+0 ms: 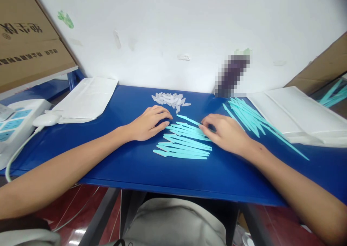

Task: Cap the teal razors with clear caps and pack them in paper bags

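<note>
Several thin turquoise eyebrow razors [187,146] lie side by side in a row on the blue table [130,166], blade ends to the left. My right hand [223,130] pinches the handle end of the farthest razor [187,119], which points left. To the left of the row, my left hand [150,123] rests with fingers loosely apart and the thumb close to the blade ends; nothing shows in it. Beyond the hands lies a heap of small translucent caps [170,99]. Another pile of turquoise razors [245,115] sits to the right of my right hand.
White flat packages [303,112] lie on the right and a white bag [86,97] on the left. A power strip [24,119] with a plugged-in cable stands at the left edge. A white wall [162,39] bounds the back; a cardboard box [29,39] stands at left.
</note>
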Motion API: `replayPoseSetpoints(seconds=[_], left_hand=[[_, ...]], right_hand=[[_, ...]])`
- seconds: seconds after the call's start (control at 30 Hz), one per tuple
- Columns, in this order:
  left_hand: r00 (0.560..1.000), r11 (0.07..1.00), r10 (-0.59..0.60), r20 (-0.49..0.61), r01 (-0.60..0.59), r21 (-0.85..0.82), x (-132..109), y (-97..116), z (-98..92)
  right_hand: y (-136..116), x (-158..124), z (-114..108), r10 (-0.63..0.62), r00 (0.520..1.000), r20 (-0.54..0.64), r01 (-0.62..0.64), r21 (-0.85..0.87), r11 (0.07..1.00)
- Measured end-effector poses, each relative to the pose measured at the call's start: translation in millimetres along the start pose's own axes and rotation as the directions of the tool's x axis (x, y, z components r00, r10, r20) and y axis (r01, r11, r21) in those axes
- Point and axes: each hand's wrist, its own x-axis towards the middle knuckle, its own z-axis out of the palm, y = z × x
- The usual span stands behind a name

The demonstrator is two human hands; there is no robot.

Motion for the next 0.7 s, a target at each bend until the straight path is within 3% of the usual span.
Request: replayPoseSetpoints(seconds=[0.27,0.4,0.53,0.63,0.7], left_hand=[[0.999,0.999,0.037,-0.028,-0.036,0.027,-1,-2,-3.7],[0.985,0.983,0.17,-0.036,-0.167,0.074,-2,8,-10.0],[0.962,0.962,0.267,0.062,-0.27,0.05,-6,28,-9.7],[0.96,0.973,0.224,0.167,-0.229,0.01,-8,36,-3.8],[0.97,0.985,0.167,0.178,-0.171,0.006,-8,37,0.9]], right_hand=[[-3,-2,3,-0.172,0.985,0.013,0.169,0.128,0.977],[-4,-3,4,-0.205,0.979,0.001,0.202,0.162,0.966],[-8,-4,7,-0.254,0.966,0.045,0.247,0.126,0.961],[-12,-5,8,-0.252,0.967,0.027,0.247,0.126,0.961],[-14,-6,9,-0.223,0.975,0.019,0.218,0.144,0.965]])
